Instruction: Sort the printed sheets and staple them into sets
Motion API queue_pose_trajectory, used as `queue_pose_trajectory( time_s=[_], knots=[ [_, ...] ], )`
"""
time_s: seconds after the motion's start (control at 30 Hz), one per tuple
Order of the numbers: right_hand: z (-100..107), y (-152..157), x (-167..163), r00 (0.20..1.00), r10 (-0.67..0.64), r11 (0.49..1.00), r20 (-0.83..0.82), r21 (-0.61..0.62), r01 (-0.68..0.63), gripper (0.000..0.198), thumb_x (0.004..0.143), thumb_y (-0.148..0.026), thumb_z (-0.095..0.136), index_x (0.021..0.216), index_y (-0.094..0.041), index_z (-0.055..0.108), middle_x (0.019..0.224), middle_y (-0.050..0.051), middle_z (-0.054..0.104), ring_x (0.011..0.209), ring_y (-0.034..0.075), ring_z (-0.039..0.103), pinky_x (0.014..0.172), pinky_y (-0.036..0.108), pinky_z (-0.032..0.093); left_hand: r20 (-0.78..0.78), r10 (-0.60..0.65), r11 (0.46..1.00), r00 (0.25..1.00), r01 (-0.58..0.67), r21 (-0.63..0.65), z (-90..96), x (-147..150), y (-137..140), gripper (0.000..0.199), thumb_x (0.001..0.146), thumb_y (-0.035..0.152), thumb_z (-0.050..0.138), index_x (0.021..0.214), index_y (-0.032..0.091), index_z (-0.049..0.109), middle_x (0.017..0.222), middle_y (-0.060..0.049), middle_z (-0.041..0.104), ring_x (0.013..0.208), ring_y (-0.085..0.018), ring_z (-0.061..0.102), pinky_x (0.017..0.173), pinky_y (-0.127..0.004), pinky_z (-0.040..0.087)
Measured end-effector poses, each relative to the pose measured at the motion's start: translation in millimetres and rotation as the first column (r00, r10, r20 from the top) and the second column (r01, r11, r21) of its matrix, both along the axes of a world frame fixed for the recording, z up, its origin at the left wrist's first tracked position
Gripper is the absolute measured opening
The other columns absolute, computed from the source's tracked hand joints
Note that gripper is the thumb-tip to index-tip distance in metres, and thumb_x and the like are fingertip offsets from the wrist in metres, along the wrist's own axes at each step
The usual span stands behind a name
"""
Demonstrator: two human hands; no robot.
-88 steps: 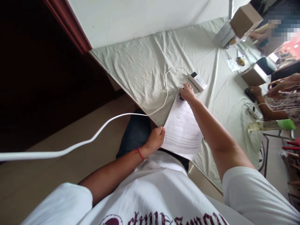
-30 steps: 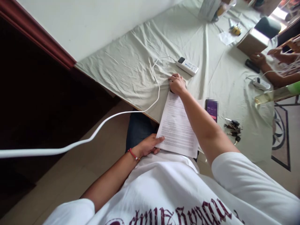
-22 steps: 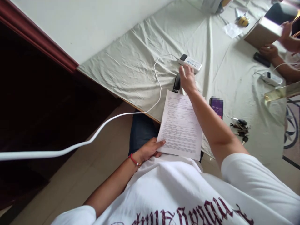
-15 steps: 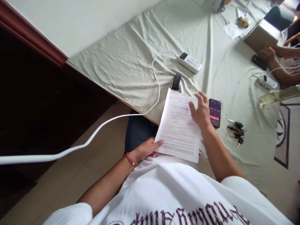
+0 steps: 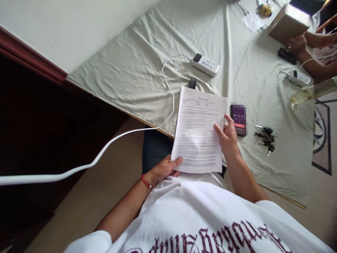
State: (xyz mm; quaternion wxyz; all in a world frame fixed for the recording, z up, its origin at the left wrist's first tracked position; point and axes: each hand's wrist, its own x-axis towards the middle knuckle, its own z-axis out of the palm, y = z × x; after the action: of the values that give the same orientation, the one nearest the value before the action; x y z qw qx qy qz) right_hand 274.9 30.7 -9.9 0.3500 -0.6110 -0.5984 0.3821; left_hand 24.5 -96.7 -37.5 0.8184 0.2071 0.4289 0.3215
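A printed paper stack [image 5: 198, 133], its sheets lying together, tilts over the table edge close to my white shirt. My left hand [image 5: 168, 166] pinches its lower left corner, thumb on top and fingers beneath. At the right edge, my right hand [image 5: 228, 135] grips the papers with the thumb over the front; some of its fingers are behind the sheets. A black object [image 5: 193, 83], partly covered by the top of the papers, looks like a stapler. Just right of my right hand lies a phone [image 5: 238, 121] with a timer on its screen.
A white power bank-like device [image 5: 205, 65] with a white cable [image 5: 118, 138] lies beyond the papers. Keys [image 5: 267, 138] rest to the right on the cloth-covered table [image 5: 147, 66]. Another person's hand [image 5: 296, 45] is beside a cardboard box [image 5: 288, 23] at the far right.
My right hand has come down from above the sheet to its right edge and closed on it. The papers' top edge has risen over more of the black object. The view has shifted slightly.
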Motion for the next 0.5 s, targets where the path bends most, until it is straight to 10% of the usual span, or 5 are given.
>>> queue_pose_trajectory(
  time_s=[0.13,0.3,0.5],
  knots=[
    [1,2,-14,0.948,-0.026,0.975,-0.316,-0.217,-0.045,0.060,0.087,-0.064,0.065,0.135,-0.030,0.051,0.101,0.006,0.076,0.088,0.029,0.074,0.077,0.045,0.062,-0.077,0.105,0.993,0.991,-0.109,-0.044,-4.3,-3,-12,0.054,0.076,0.056,0.085,0.106,0.013,0.076,0.083,-0.009,0.077,0.044,-0.004,0.044,0.040,-0.019,0.030],
    [-13,-4,-15,0.990,0.086,0.973,-0.113,-0.205,-0.108,0.040,0.082,-0.066,0.067,0.087,-0.027,0.064,0.073,0.002,0.066,0.077,0.027,0.067,0.063,0.038,0.056,-0.141,0.176,0.979,0.974,-0.188,-0.077,-22.5,-4,-15,0.061,0.071,0.060,0.086,0.105,0.011,0.074,0.092,-0.011,0.077,0.041,0.000,0.037,0.039,-0.018,0.025],
    [-23,-9,-14,0.994,0.046,0.994,-0.103,-0.094,-0.055,0.043,0.085,-0.068,0.062,0.079,-0.026,0.060,0.074,0.002,0.063,0.074,0.023,0.061,0.060,0.034,0.051,-0.212,0.202,0.978,0.956,-0.207,-0.005,-44.7,-2,-15,0.073,0.076,0.076,0.074,0.105,0.009,0.073,0.061,-0.002,0.065,0.041,-0.005,0.040,0.040,-0.021,0.023]
  ],
)
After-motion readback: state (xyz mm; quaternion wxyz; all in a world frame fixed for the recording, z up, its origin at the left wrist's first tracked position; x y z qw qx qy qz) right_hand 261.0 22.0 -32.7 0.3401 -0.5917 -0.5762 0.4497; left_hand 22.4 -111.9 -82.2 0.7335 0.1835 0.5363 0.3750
